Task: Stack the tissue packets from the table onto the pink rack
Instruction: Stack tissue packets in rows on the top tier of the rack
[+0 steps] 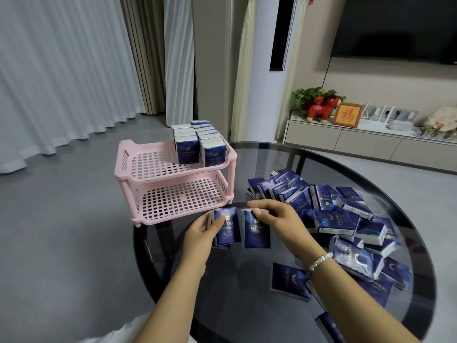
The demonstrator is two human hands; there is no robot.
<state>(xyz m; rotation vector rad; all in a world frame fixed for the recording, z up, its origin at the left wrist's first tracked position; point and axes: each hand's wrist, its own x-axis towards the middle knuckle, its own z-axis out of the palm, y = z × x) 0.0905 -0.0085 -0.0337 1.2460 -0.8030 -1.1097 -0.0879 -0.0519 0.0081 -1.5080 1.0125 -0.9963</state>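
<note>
One head-worn view, looking forward and down, close over both hands, the room opening up wide beyond the fingertips

Both forearms are bare from the fingers back to the lower edge of the view, without sleeves. The left hand [201, 232] carries no ring, watch or band that can be seen. Behind the fingers of the right hand [279, 220], at the wrist, there is a bracelet [319, 261] of small round white beads, like pearls, in one single row. The nails on the fingers are short and without coloured polish. Near the left elbow a small part of white cloth [118, 330] is visible.
</note>
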